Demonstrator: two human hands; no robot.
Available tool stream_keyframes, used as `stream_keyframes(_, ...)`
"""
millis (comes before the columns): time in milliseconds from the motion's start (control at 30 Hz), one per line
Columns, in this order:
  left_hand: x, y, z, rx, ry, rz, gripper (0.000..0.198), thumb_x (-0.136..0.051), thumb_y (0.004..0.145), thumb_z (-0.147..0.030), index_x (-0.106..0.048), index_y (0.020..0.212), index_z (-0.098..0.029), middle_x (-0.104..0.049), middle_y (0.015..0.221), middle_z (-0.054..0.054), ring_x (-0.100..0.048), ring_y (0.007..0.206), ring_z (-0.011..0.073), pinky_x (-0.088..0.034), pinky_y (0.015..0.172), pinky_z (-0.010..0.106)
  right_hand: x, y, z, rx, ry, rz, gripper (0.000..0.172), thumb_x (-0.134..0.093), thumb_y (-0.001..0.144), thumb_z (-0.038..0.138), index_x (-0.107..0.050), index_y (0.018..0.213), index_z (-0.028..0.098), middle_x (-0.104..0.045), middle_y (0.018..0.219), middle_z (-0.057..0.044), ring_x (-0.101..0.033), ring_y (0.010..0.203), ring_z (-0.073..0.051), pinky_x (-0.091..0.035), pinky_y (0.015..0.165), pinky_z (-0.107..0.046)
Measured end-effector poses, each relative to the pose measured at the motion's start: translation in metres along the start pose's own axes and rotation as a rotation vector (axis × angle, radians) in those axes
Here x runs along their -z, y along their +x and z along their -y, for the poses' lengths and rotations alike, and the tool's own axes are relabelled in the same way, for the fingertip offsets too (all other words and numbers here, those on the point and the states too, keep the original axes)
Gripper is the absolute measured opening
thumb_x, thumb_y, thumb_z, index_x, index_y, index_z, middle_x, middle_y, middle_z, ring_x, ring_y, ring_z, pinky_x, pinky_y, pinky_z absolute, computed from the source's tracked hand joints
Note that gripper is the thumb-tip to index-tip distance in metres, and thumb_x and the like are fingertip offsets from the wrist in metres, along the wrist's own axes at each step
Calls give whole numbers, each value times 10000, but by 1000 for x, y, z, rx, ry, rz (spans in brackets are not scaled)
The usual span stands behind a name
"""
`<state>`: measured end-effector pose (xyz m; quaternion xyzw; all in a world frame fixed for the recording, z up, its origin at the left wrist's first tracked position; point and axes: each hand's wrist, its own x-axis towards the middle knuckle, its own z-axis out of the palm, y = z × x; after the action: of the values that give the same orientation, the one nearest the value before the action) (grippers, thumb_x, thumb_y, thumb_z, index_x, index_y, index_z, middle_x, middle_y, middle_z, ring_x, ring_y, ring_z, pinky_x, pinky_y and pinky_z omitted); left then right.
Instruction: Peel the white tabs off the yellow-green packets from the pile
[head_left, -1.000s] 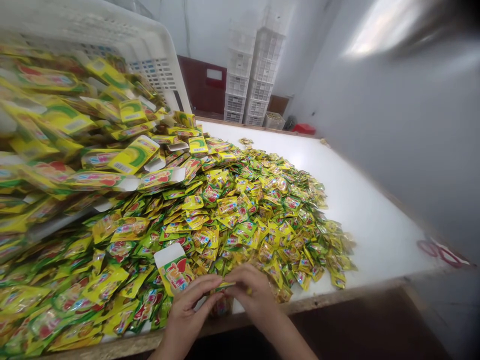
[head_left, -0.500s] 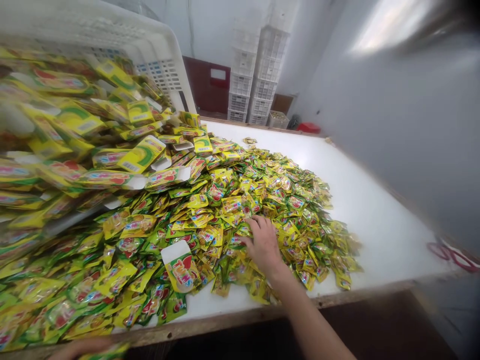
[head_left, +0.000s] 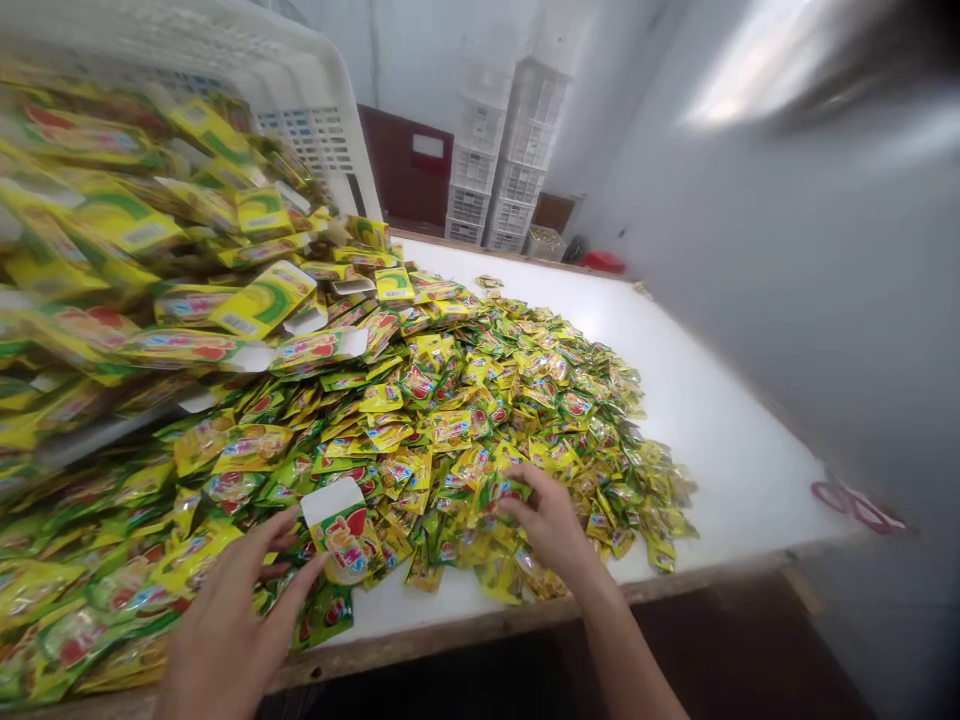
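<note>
A wide pile of small yellow and green foil sachets (head_left: 450,425) covers much of the white tabletop. On its near side lies one small open carton (head_left: 344,540), its white flap up and its printed face towards me. My left hand (head_left: 232,610) is at the carton's left side, thumb and fingers spread apart, the thumb close to its lower edge. To the right, my right hand (head_left: 551,520) pinches a green and yellow sachet (head_left: 501,490) between thumb and fingers over the pile.
A white plastic crate (head_left: 352,130) at left lies tipped, with many yellow cartons (head_left: 266,300) spilling out. Red-handled scissors (head_left: 855,505) lie near the right table edge. Stacked crates (head_left: 517,170) and a red object (head_left: 602,262) stand beyond the table.
My left hand has come up from the bottom edge to the carton, and the packet it had there no longer shows. My right hand has drawn slightly nearer, now pinching a sachet.
</note>
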<state>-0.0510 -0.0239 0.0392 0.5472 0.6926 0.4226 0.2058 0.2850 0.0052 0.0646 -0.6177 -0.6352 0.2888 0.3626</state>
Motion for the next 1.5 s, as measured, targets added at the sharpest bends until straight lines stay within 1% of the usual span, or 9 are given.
stream_keyframes(167,-25,9,-4,160,-27,83,686,-743,658,-581,-523,1183,-197,-683,961,77,-676,774,261,-574,668,381,-27,-13,-10,0,-218,40,476,-559,766,39,-551,1210,209,-625,1165,-95,-574,1090,-267,-442,923,-399)
stream_keyframes(333,-29,-10,-15,218,-330,2,488,-773,676,-488,-601,1037,-209,-710,930,44,-681,813,233,-578,740,351,-24,-12,0,142,-420,48,254,-544,722,10,-579,885,202,-585,995,-80,-521,981,-270,-423,841,-393)
stream_keyframes(467,-43,-28,-28,209,-592,253,476,-769,725,-386,-585,1140,-244,-751,1036,49,-708,966,250,-583,821,330,-18,-18,22,111,-125,79,259,-579,724,33,-525,903,213,-549,859,-14,-528,829,-203,-439,754,-321)
stream_keyframes(567,-62,-38,-29,237,-653,474,472,-745,759,-354,-578,1185,-236,-754,1086,68,-702,1029,265,-578,879,365,-23,-23,47,120,175,37,265,-573,824,108,-527,1060,220,-571,987,-33,-556,930,-197,-457,832,-320)
stream_keyframes(700,-80,-44,-22,249,-702,515,353,-757,745,-326,-636,1056,-209,-758,1065,63,-702,1032,268,-576,905,372,-42,-28,70,276,118,83,175,-522,850,104,-564,986,206,-577,984,-54,-538,945,-212,-446,838,-336)
stream_keyframes(833,-78,-46,-21,239,-670,532,364,-756,750,-312,-649,1082,-207,-754,1065,66,-696,1039,282,-569,914,385,-56,-35,70,297,-139,127,257,-491,812,66,-565,1026,189,-572,988,-81,-517,949,-244,-438,825,-371)
stream_keyframes(967,-74,-46,-27,237,-709,568,288,-715,794,-302,-650,1061,-215,-739,1102,67,-680,1063,272,-547,940,380,-49,-37,74,282,-212,124,315,-488,816,69,-552,1102,183,-560,1006,-87,-522,936,-239,-445,817,-363)
stream_keyframes(1267,-69,-52,-34,176,-671,628,300,-715,785,-258,-675,1080,-222,-746,1014,44,-694,951,241,-541,863,328,-23,-30,100,371,-356,450,333,-611,675,16,-599,943,213,-627,905,-32,-560,890,-216,-447,779,-305)
stream_keyframes(1500,-67,-53,-31,181,-728,619,226,-741,773,-299,-718,986,-227,-750,942,25,-681,886,227,-526,785,286,-30,-30,91,349,-355,327,173,-552,833,73,-600,926,210,-609,896,-38,-552,838,-193,-431,738,-297)
